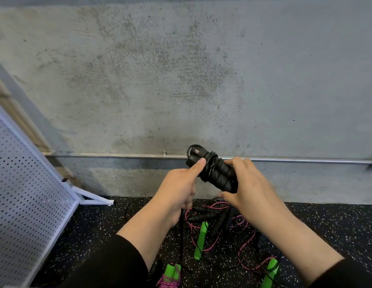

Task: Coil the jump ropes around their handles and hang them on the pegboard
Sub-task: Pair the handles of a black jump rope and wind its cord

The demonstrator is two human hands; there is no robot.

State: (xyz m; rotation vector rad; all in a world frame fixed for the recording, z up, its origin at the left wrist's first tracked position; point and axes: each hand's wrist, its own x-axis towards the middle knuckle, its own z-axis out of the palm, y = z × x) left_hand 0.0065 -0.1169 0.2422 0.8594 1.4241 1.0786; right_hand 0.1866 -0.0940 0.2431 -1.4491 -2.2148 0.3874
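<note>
Left hand (178, 188) and right hand (246, 185) grip black rope-wrapped handles (216, 173), seemingly two.

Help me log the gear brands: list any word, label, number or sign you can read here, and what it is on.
None can be read.
Black jump rope handles, held by both hands: no print visible.
Green handles on the floor: no print visible.
White pegboard: only holes, no label.
Concrete wall: stains only, no sign.
</note>
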